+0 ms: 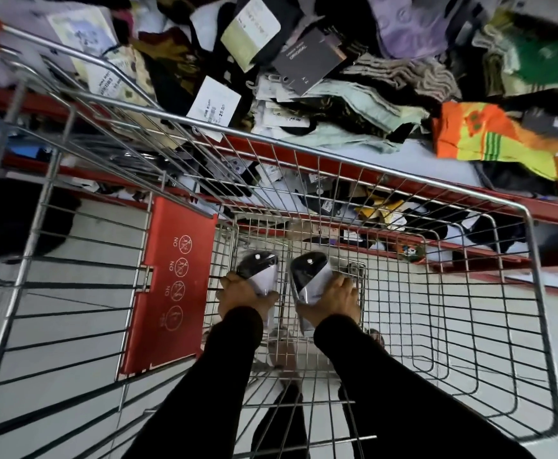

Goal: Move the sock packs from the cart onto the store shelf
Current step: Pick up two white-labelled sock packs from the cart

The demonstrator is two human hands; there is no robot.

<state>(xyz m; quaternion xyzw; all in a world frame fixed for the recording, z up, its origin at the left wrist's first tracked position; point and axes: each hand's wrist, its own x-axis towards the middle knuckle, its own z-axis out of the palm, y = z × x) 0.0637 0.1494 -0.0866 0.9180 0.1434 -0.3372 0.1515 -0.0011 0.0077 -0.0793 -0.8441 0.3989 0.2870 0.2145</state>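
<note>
Both my arms, in black sleeves, reach down into the wire cart (532, 246). My left hand (239, 298) grips a black-and-white sock pack (260, 268) near the cart floor. A second black-and-white sock pack (309, 274) sits in my right hand (335, 301), just to the right of the first. The two packs are side by side and a little apart. Beyond the cart's far rim, the store shelf (436, 160) with a red edge carries a messy heap of socks and labelled packs.
A red plastic child-seat flap (168, 286) with warning icons stands at the cart's left end. An orange-and-yellow sock pack (489, 137) lies on the shelf at the right. A lower red-edged shelf (469, 260) shows through the wires. White floor tiles lie below.
</note>
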